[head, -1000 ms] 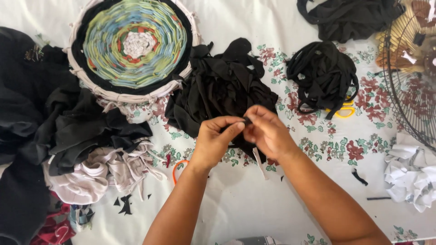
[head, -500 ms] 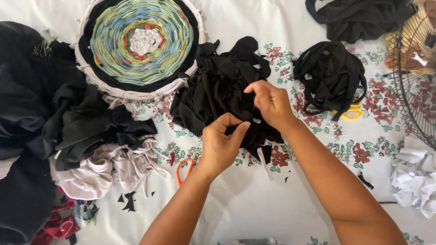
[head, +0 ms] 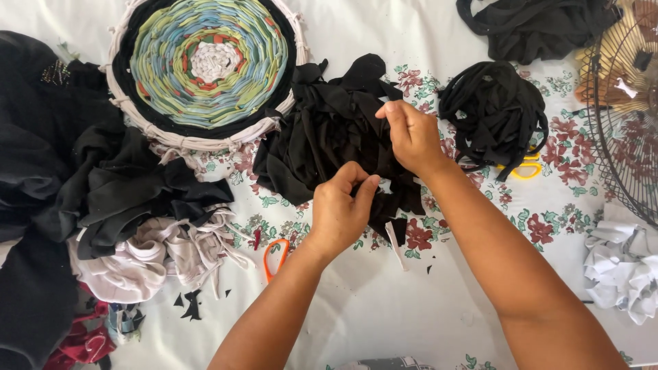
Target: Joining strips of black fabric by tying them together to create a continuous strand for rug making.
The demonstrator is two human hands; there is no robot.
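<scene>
My left hand (head: 340, 210) pinches the near end of a black fabric strip (head: 375, 161) above a floral tablecloth (head: 384, 301). My right hand (head: 410, 137) grips the same strip higher up, over a pile of black fabric strips (head: 322, 130). The strip runs taut between the two hands. A round woven rug (head: 205, 65) on a hoop, with green, blue and white rings and a black outer band, lies at the upper left.
Heaps of black and pale clothes (head: 103, 205) fill the left side. Orange-handled scissors (head: 274, 257) lie by my left wrist. A bundle of black loops (head: 493, 113) covers yellow-handled scissors (head: 524, 168). A fan grille (head: 627, 116) and white cloth (head: 624, 264) sit at the right.
My hands were together over the near edge of the pile. They have drawn apart: the right hand went up and away, the left stayed low, stretching the strip between them.
</scene>
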